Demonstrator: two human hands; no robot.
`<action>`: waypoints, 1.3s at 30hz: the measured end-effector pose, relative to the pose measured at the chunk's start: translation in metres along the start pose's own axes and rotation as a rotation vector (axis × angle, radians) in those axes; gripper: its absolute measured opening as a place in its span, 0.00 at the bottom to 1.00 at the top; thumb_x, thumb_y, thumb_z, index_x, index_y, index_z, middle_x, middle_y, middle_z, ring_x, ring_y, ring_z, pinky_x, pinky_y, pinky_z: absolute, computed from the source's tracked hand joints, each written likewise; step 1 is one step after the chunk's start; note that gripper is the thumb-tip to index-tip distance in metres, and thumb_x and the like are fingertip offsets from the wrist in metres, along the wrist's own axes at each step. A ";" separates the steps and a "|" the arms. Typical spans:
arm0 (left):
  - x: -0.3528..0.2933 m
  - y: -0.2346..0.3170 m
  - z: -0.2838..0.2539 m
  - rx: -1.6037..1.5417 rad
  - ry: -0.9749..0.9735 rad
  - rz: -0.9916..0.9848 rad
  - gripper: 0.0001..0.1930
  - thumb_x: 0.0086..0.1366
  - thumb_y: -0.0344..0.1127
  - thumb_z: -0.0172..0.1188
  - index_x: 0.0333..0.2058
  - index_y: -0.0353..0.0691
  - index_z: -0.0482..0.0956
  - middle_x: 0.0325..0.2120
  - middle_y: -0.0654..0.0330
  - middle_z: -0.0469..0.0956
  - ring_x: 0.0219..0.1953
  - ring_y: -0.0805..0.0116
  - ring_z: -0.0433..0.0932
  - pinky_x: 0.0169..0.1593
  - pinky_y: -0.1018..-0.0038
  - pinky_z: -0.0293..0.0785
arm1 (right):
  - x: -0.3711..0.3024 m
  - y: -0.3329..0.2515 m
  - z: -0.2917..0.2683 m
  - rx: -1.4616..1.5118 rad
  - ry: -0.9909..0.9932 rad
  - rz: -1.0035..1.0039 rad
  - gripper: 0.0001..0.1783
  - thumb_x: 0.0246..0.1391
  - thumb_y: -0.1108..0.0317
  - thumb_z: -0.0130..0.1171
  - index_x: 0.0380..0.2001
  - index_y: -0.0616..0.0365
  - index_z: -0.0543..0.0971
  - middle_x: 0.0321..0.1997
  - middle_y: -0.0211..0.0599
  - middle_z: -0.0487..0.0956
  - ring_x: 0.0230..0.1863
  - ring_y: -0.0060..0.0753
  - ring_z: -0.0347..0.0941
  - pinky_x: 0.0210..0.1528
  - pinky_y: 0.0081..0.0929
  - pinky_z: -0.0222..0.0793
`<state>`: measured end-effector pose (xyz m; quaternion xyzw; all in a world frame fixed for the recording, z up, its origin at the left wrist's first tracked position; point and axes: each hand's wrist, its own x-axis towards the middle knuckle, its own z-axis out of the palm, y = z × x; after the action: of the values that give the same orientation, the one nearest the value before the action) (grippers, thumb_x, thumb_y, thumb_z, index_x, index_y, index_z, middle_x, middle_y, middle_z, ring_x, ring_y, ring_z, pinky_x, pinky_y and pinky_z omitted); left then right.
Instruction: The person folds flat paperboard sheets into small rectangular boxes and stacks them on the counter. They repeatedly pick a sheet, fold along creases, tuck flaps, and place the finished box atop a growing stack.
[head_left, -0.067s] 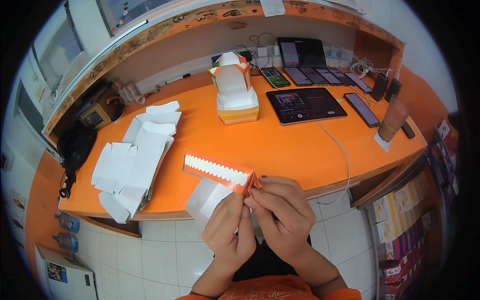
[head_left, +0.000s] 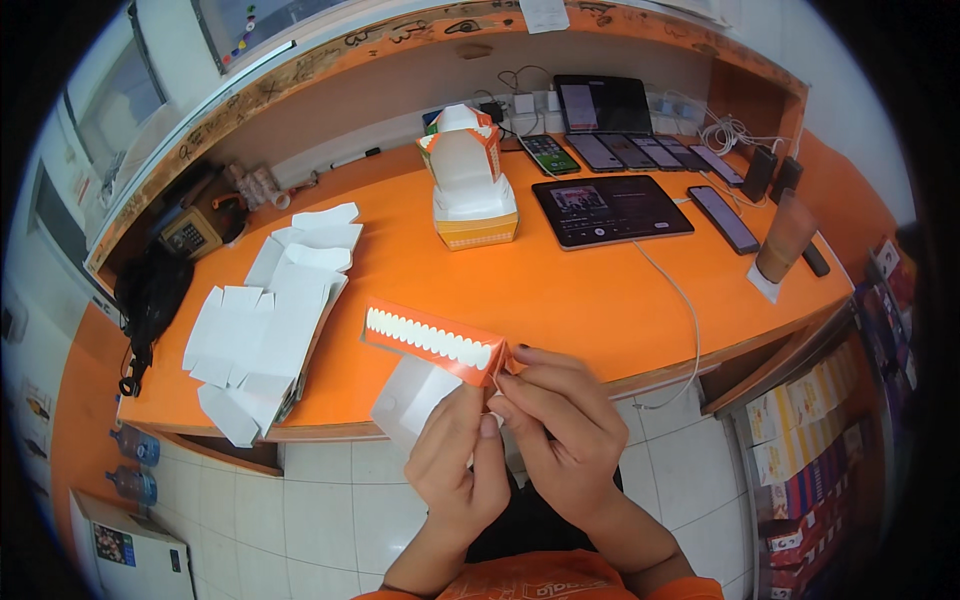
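Note:
An orange cardboard food box (head_left: pixel 428 338) with a white scalloped band is held tilted at the table's front edge, its white inside facing down and left. My left hand (head_left: pixel 455 455) pinches its near right corner from below. The fingers of my right hand (head_left: pixel 565 425) are closed on the folded flap at that same corner. Both sets of fingertips nearly meet there and hide the fold itself. To the left lies a stack of flat white cardboard box blanks (head_left: pixel 262 325). Beyond the held box stand several folded boxes (head_left: pixel 475 215), piled on each other.
A tablet (head_left: pixel 612 210) lies right of the piled boxes, its white cable (head_left: pixel 688 320) running over the front edge. Several phones (head_left: pixel 595 152) and an open laptop (head_left: pixel 603 103) are behind it. A brown-filled cup (head_left: pixel 785 238) stands at the right edge. A black bag (head_left: pixel 152 295) hangs far left.
The held box has shifted very slightly left. My right fingers have moved a little up and left at the corner, still pinching.

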<state>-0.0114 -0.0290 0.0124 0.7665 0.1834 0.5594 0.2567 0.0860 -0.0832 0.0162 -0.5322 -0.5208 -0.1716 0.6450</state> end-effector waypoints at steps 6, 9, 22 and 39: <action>-0.004 0.001 -0.003 -0.121 0.024 -0.069 0.20 0.60 0.18 0.48 0.50 0.25 0.76 0.38 0.43 0.82 0.40 0.56 0.83 0.46 0.70 0.76 | -0.007 0.003 -0.002 0.216 -0.046 0.199 0.12 0.46 0.79 0.68 0.37 0.60 0.83 0.44 0.39 0.78 0.44 0.36 0.79 0.42 0.25 0.77; -0.005 0.003 -0.004 -0.074 -0.013 -0.010 0.20 0.59 0.17 0.47 0.50 0.25 0.77 0.38 0.43 0.82 0.40 0.55 0.82 0.47 0.70 0.76 | -0.006 0.004 -0.002 0.239 -0.010 0.173 0.12 0.46 0.79 0.69 0.37 0.60 0.83 0.47 0.41 0.77 0.44 0.34 0.79 0.43 0.24 0.78; -0.012 0.005 -0.007 -0.207 -0.010 -0.151 0.17 0.61 0.14 0.47 0.47 0.23 0.76 0.37 0.45 0.81 0.40 0.58 0.81 0.47 0.73 0.75 | -0.003 -0.006 -0.010 0.166 -0.040 0.119 0.08 0.48 0.81 0.66 0.33 0.63 0.81 0.48 0.44 0.77 0.45 0.34 0.79 0.42 0.26 0.77; -0.005 -0.019 -0.064 -0.428 -0.102 -0.414 0.27 0.71 0.45 0.51 0.58 0.27 0.70 0.51 0.45 0.76 0.47 0.63 0.78 0.53 0.69 0.72 | -0.026 0.025 -0.046 0.645 -0.288 0.428 0.34 0.48 0.80 0.64 0.61 0.65 0.68 0.51 0.39 0.73 0.47 0.25 0.72 0.39 0.19 0.69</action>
<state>-0.0738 -0.0046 0.0125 0.6685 0.2004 0.4819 0.5299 0.1170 -0.1221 -0.0133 -0.4177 -0.5102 0.2148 0.7205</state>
